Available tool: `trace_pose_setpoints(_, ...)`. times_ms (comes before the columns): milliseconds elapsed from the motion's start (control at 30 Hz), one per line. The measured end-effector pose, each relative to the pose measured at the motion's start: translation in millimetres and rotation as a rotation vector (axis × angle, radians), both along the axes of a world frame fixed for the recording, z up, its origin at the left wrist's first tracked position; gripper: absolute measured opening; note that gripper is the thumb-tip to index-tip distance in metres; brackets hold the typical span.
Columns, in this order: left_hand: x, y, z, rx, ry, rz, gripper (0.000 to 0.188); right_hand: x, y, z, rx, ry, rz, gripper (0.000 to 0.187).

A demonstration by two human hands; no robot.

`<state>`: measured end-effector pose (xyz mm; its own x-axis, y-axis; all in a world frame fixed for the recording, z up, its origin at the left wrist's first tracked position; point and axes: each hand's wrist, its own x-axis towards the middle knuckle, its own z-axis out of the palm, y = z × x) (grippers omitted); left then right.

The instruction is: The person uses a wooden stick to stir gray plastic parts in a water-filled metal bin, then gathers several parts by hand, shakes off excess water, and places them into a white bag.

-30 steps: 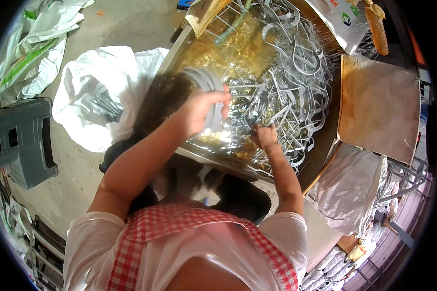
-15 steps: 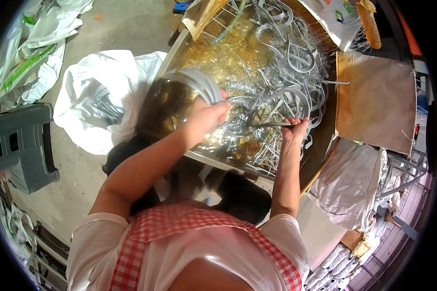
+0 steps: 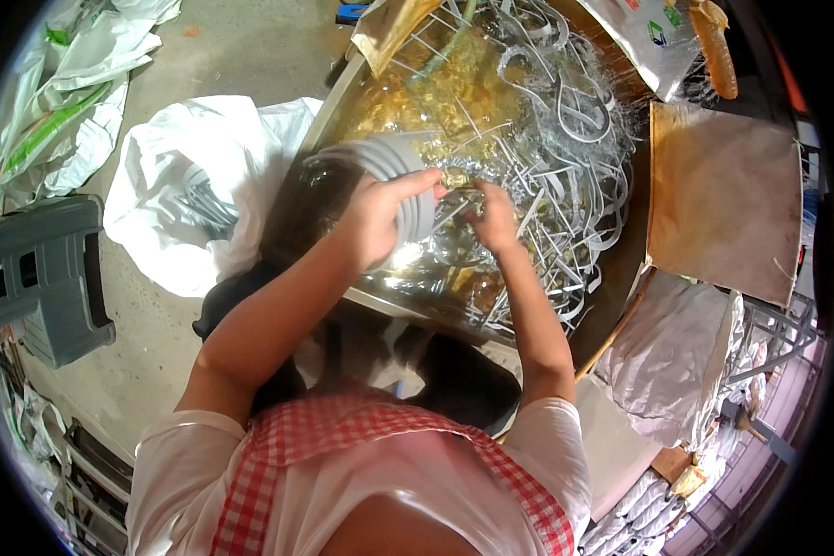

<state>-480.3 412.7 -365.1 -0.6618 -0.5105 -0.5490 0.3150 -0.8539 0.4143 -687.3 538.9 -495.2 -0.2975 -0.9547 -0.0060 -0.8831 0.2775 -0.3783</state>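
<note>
A fanned bundle of curved grey strips [image 3: 415,208] is gripped in my left hand [image 3: 371,213], the thumb stretched along the top; the hand is held over the near left part of a water-filled tub [image 3: 329,116]. My right hand [image 3: 496,218] is close beside it with fingers curled in, pinching what looks like a thin grey strip; its far end is blurred. To the right, many loose grey strips [image 3: 565,176], some looped and some straight, lie tangled in the rippling water.
On the floor at the left stands an open white sack [image 3: 157,176] with grey strips inside. A dark grey plastic stool [image 3: 65,296] is farther left. A brown board [image 3: 727,195] and a pale crumpled sheet [image 3: 672,352] border the tub's right side.
My right hand has moved left from the tangled strips to beside the left hand. The bundle in my left hand has turned and now shows more of its curved side.
</note>
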Motion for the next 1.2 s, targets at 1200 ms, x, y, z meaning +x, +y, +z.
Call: trace_pose_setpoints(1200,-19.4,17.3,0.8,-0.023,0.300,-0.415,0.048,27.3,22.8,175.3,0.031,0.288,0.700,0.024)
